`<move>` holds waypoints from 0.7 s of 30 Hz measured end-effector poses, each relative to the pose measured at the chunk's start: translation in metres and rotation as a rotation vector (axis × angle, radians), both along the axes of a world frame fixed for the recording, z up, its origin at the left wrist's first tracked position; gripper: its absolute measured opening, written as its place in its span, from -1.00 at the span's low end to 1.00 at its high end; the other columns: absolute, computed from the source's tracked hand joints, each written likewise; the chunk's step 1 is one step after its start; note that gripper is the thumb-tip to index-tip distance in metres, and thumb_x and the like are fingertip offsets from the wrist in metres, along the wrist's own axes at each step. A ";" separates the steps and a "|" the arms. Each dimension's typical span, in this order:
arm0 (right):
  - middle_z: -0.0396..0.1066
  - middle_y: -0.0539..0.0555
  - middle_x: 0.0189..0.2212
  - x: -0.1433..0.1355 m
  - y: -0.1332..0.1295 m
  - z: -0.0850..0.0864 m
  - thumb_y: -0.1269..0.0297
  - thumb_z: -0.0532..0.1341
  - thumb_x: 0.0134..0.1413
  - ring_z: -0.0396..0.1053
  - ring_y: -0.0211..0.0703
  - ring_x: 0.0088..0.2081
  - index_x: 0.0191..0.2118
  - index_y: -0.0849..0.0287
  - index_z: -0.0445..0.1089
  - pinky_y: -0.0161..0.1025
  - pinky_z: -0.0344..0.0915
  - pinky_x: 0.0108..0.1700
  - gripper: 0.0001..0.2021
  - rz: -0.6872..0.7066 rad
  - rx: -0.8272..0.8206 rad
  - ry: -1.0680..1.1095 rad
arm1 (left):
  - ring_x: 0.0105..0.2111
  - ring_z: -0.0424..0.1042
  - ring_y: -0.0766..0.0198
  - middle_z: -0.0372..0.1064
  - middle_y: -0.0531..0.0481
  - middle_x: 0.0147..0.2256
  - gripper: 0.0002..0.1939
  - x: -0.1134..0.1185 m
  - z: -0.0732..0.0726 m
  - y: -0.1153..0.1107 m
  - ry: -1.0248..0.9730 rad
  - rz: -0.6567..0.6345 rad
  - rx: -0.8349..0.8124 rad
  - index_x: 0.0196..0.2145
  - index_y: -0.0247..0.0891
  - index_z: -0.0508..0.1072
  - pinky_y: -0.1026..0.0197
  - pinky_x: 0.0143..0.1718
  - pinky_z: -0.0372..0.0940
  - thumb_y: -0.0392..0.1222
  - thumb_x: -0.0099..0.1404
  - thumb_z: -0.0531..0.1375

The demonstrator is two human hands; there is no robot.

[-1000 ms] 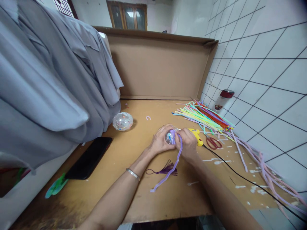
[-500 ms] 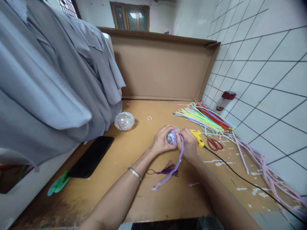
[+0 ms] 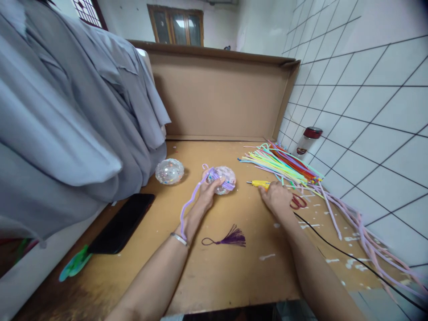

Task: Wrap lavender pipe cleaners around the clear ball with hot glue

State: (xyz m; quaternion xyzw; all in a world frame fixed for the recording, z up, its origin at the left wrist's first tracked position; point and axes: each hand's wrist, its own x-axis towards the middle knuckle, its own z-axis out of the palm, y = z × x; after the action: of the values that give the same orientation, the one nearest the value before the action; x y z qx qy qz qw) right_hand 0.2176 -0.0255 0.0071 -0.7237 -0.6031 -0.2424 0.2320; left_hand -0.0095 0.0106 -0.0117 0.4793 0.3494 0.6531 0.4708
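My left hand (image 3: 207, 191) is closed on a clear, speckled ball (image 3: 224, 174) near the middle of the table. A fuzzy purple strip (image 3: 187, 203) runs around part of the ball, and its loose end trails over my left wrist. My right hand (image 3: 278, 196) is wrapped round the handle of a yellow glue gun (image 3: 260, 183), whose nozzle points left toward the ball without touching it. Most of the handle is hidden under the fingers. Below, between my forearms, lies a dark purple tassel (image 3: 232, 237) with a thin loop.
A second clear ball (image 3: 170, 171) sits at the left, behind a black phone (image 3: 123, 223). Colourful pipe cleaners (image 3: 284, 162), red-handled scissors (image 3: 298, 201) and a black cable (image 3: 337, 240) lie at the right. Cardboard (image 3: 220, 96) stands behind; grey cloth (image 3: 83, 111) hangs left.
My right hand has left the ball and moved right onto the glue gun. My left hand has shifted left with the ball, and the strip's loose end now hangs on the left side.
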 end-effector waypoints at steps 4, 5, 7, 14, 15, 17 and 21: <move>0.44 0.40 -0.26 -0.003 -0.003 0.005 -0.05 0.16 0.08 0.44 0.20 -0.21 -0.18 0.41 0.40 -0.06 0.30 -0.28 -0.50 -0.149 -0.321 -0.008 | -0.25 0.42 0.25 0.38 0.02 -0.20 -0.40 0.004 0.004 -0.006 -0.061 -0.038 -0.037 -0.10 -0.20 0.29 0.21 -0.19 0.34 -0.05 -0.11 0.37; 0.44 0.41 -0.22 -0.004 -0.004 0.007 -0.05 0.14 0.10 0.44 0.21 -0.18 -0.15 0.43 0.39 -0.07 0.31 -0.25 -0.48 -0.167 -0.374 0.015 | -0.26 0.41 0.25 0.37 0.02 -0.21 -0.38 0.006 0.004 -0.007 -0.057 -0.034 -0.043 -0.12 -0.21 0.30 0.23 -0.20 0.33 -0.06 -0.15 0.39; 0.44 0.40 -0.18 -0.004 -0.003 0.011 -0.04 0.11 0.11 0.44 0.19 -0.14 -0.12 0.43 0.39 -0.08 0.31 -0.23 -0.48 -0.197 -0.450 0.092 | -0.24 0.39 0.25 0.36 0.02 -0.21 -0.34 0.009 0.005 -0.008 -0.021 -0.028 -0.043 -0.14 -0.21 0.31 0.25 -0.19 0.30 -0.10 -0.23 0.42; 0.48 0.37 -0.21 0.002 0.000 0.021 0.03 0.17 -0.01 0.46 0.18 -0.15 -0.11 0.33 0.42 -0.13 0.29 -0.26 -0.53 -0.259 -0.450 0.342 | -0.15 0.39 0.18 0.38 -0.03 -0.15 -0.28 0.010 0.003 -0.009 0.144 -0.055 0.014 -0.11 -0.23 0.32 0.20 -0.07 0.28 -0.13 -0.27 0.45; 0.49 0.36 -0.22 0.002 -0.001 0.023 0.05 0.17 -0.01 0.46 0.17 -0.17 -0.09 0.33 0.40 -0.14 0.27 -0.27 -0.54 -0.257 -0.397 0.347 | -0.16 0.40 0.18 0.37 -0.03 -0.15 -0.27 0.009 0.002 -0.009 0.159 -0.057 0.013 -0.11 -0.23 0.31 0.20 -0.08 0.28 -0.13 -0.27 0.45; 0.49 0.33 -0.29 0.001 -0.004 0.028 0.10 0.15 0.00 0.45 0.13 -0.24 -0.05 0.34 0.37 -0.15 0.23 -0.30 -0.54 -0.235 -0.254 0.336 | -0.16 0.40 0.19 0.37 -0.03 -0.14 -0.26 0.010 0.001 -0.008 0.187 -0.051 0.019 -0.09 -0.23 0.31 0.20 -0.09 0.29 -0.12 -0.26 0.45; 0.47 0.22 -0.42 -0.001 -0.008 0.034 0.09 0.12 -0.02 0.40 0.06 -0.35 -0.14 0.29 0.40 -0.19 0.15 -0.35 -0.60 -0.103 0.011 0.288 | -0.11 0.40 0.17 0.38 -0.04 -0.12 -0.27 0.009 0.005 -0.010 0.259 -0.028 0.045 -0.08 -0.23 0.31 0.18 -0.03 0.28 -0.11 -0.24 0.44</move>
State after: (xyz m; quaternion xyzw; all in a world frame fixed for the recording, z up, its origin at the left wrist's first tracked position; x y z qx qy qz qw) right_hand 0.2170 -0.0337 0.0407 -0.7795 -0.5244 -0.1509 0.3075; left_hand -0.0002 0.0011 -0.0070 0.5749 0.3859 0.5865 0.4201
